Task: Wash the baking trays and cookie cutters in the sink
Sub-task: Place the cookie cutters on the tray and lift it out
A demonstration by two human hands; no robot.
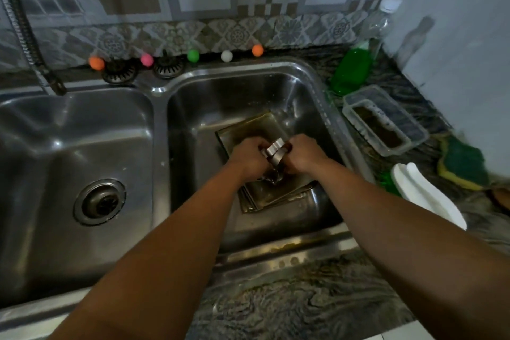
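Left hand and right hand both grip metal cookie cutters between them; baking trays stacked directly beneath, in right sink basin.

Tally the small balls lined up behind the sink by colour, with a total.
Orange balls: 2
Pink ball: 1
Green ball: 1
White ball: 1
Total: 5

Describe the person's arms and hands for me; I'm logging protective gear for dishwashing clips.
Both forearms are bare, with no sleeves in view. The left hand and right hand wear no gloves. No watch or bracelet shows; rings cannot be ruled out, since the fingers are mostly hidden.
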